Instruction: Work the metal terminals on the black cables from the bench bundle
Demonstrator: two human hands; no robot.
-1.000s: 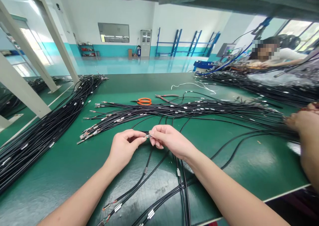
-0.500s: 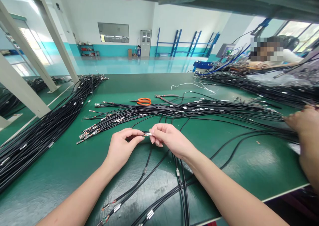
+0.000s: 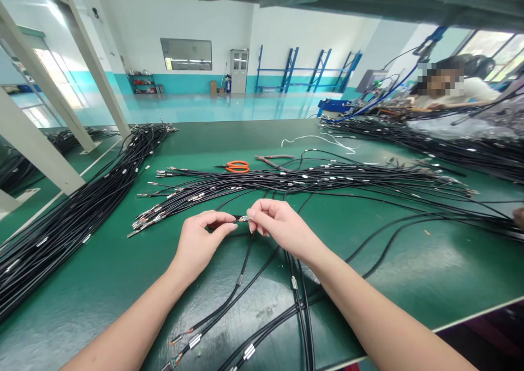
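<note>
My left hand (image 3: 204,234) pinches a black cable near its end between thumb and forefinger. Facing it, my right hand (image 3: 276,223) has its fingers closed on the small metallic connector (image 3: 243,218) at that cable's end. Fine coloured wires seem to show at the joint, though they are small. Below my hands, several loose black cables (image 3: 241,273) with silver sleeves run toward the table's near edge. Just beyond lies a long bundle of black cables (image 3: 262,180) with bare connector ends at its left.
Orange-handled scissors (image 3: 236,167) and pliers (image 3: 274,161) lie behind the bundle on the green table (image 3: 229,142). A large cable pile (image 3: 82,202) is at left, another (image 3: 393,136) at right. A co-worker (image 3: 446,87) leans over the far right; another person's hand (image 3: 519,216) shows at the right edge.
The other person's hand and arm at the right have drawn back almost out of view. My right fingers have shifted slightly at the connector; my left hand stays put.
</note>
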